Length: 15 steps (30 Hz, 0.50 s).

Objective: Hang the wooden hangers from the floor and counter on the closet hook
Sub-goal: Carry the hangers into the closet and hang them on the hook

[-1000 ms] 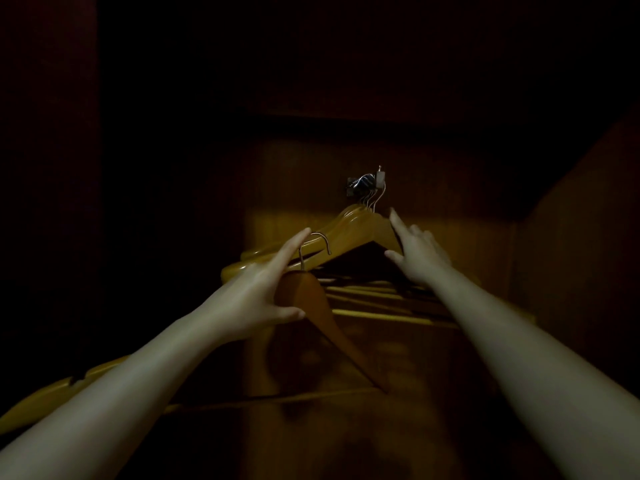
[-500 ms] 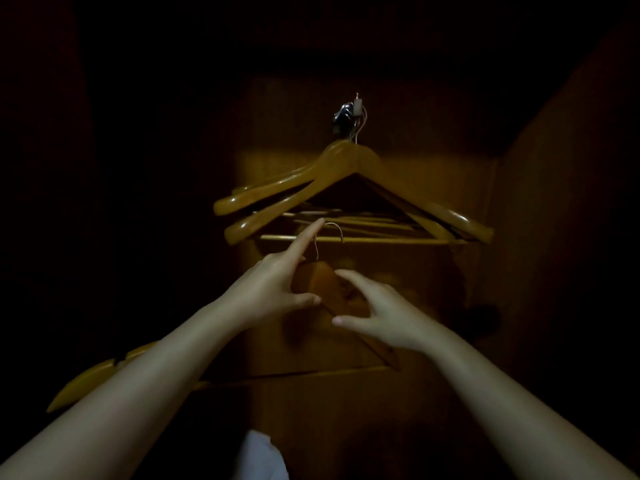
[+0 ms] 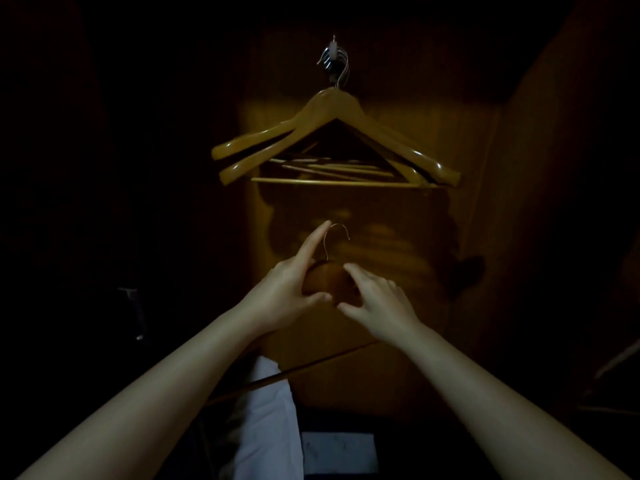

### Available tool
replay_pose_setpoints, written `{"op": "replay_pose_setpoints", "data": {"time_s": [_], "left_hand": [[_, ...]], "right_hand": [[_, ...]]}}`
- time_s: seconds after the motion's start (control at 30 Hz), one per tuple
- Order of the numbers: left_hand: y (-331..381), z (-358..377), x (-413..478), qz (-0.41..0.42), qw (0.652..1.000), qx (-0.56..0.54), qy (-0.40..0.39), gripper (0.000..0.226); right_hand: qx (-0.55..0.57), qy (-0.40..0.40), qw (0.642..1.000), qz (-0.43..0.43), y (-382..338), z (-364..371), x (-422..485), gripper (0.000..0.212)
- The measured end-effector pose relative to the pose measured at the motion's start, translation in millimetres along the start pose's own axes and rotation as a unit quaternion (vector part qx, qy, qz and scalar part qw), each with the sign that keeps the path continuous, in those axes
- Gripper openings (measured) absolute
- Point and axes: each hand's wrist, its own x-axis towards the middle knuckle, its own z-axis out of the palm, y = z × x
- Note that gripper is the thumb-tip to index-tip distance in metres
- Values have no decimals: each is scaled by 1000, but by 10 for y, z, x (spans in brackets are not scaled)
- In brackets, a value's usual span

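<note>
Several wooden hangers point(image 3: 334, 109) hung from the closet hook point(image 3: 333, 58). Well below that hook, the left hand point(image 3: 284, 292) gripped another hanger point(image 3: 323, 278) by its neck, forefinger straight. The right hand point(image 3: 381, 303) met it with curved, spread fingers, grip unclear.

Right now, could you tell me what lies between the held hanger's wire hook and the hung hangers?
Nothing: in the head view, only bare back panel shows between the wire hook and the hung hangers.
</note>
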Motion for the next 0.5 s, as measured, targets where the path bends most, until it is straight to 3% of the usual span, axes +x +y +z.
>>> {"op": "replay_pose_setpoints", "data": {"time_s": [0.1,0.23,0.27,0.5], "left_hand": [[13,22,-244,-98,994,-43,11,88],[-11,1,-672,-196,977,-40,-70,27],[-12,-6,-750,-202,975,-39,-82,20],[-43,60,-824,-180,979,91,-9,23]], "right_hand": [[19,-2,1000,-5,29,-44,-38,63],[49,6,999,16,85,-125,-19,59],[62,3,998,27,97,-121,-9,59],[163,4,982,90,-73,-14,-42,62]]}}
